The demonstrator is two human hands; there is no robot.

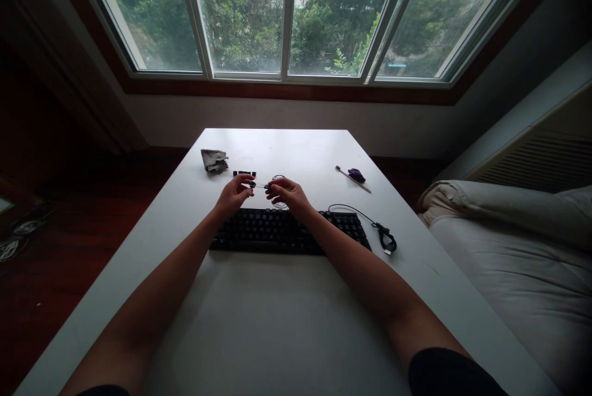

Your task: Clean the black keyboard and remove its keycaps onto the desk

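Note:
Above the far edge of a black keyboard (263,232), both hands are raised close together. My left hand (235,194) pinches a small black piece (252,184) that looks like a keycap. In my right hand (287,193), the fingers are closed on the dark end of a thin wire tool (261,186), which spans the gap to the black piece. Just beyond my left fingers, several small black keycaps (244,173) lie in a row. A thin curved outline behind my right hand is mostly hidden, and I cannot tell what it is.
A grey cloth (214,161) lies at the back left of the white table (277,322). To the right are a toothbrush (354,179), a purple crumpled thing (356,175) and the keyboard's bundled USB cable (385,237). A cushioned seat (513,260) stands beyond the table's right edge.

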